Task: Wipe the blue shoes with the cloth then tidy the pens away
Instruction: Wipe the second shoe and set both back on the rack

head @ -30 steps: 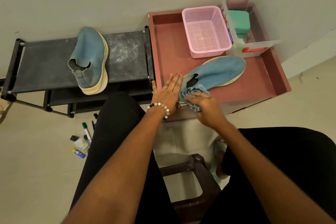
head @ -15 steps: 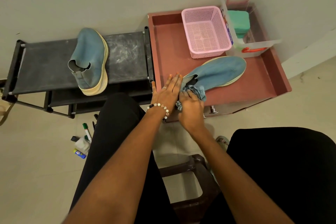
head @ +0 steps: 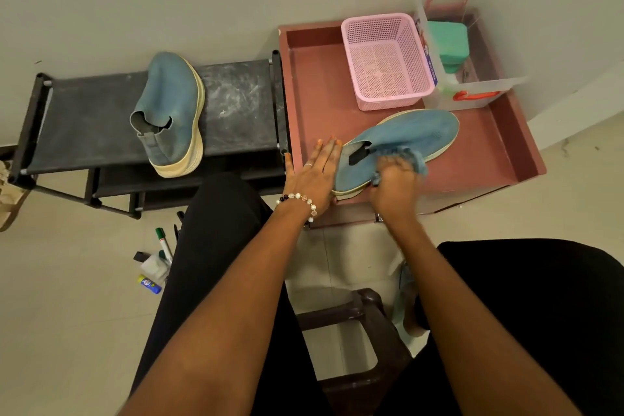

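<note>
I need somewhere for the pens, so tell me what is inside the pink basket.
The pink basket shows only its own perforated floor and walls; nothing lies in it. Its near wall hides a thin strip of the floor.

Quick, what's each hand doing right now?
Left hand: open, straight fingers pressing flat against the heel end of the blue shoe in the red tray.
Right hand: closed round the blue cloth, on the shoe.

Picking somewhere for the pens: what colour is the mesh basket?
Pink; the basket shows clearly in the head view.
</note>
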Available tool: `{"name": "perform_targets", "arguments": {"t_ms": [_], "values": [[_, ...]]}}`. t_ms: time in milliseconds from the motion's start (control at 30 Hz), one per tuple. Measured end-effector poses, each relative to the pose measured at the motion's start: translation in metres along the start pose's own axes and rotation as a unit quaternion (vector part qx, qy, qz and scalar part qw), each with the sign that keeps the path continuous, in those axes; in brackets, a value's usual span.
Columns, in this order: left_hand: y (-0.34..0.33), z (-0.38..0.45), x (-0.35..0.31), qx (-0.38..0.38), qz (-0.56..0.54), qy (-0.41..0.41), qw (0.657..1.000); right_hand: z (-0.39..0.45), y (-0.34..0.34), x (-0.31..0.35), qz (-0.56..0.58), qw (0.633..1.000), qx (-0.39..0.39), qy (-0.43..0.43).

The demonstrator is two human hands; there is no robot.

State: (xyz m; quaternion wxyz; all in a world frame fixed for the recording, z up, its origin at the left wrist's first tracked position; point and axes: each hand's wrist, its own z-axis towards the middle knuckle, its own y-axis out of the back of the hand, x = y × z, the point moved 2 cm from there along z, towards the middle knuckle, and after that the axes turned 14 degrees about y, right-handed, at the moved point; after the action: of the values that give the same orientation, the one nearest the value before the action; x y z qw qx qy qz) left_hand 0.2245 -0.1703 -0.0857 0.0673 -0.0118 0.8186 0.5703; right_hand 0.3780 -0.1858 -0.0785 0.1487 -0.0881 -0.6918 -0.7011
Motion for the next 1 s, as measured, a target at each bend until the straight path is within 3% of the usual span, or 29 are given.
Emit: {"name": "perform_targets", "arguments": {"t_ms": [133,233,300,433,533,600,700,867,1000], "values": [[0.005,-0.003,-0.001,0.011,-0.008,-0.004,1.000,-0.015,0.000,0.047,0.021,0.994,0.058,0.095],[0.003,-0.001,0.000,0.005,-0.005,-0.005,1.000,-0.014,0.019,0.010,0.099,0.979,0.069,0.165],[0.001,0.001,0.001,0.015,-0.006,-0.005,1.000,-0.005,0.027,-0.018,0.084,0.976,0.074,0.188],[0.000,0.002,0.001,0.015,-0.005,-0.004,1.000,0.017,0.028,-0.040,0.006,0.996,0.061,0.070],[0.001,0.000,0.001,0.012,-0.003,-0.001,1.000,0.016,0.013,-0.022,-0.038,0.999,0.027,-0.013],[0.003,-0.001,0.000,0.008,-0.005,0.001,1.000,0.009,0.001,0.007,-0.053,0.998,0.006,-0.018],[0.005,-0.002,0.000,0.005,-0.012,-0.001,1.000,-0.002,-0.002,0.038,-0.033,0.997,0.058,0.047],[0.003,0.000,0.001,0.012,-0.010,-0.002,1.000,0.007,0.022,-0.015,-0.004,0.987,0.105,0.123],[0.003,0.000,0.001,0.016,-0.004,-0.006,1.000,0.021,0.050,-0.062,-0.133,0.982,0.122,0.054]]}}
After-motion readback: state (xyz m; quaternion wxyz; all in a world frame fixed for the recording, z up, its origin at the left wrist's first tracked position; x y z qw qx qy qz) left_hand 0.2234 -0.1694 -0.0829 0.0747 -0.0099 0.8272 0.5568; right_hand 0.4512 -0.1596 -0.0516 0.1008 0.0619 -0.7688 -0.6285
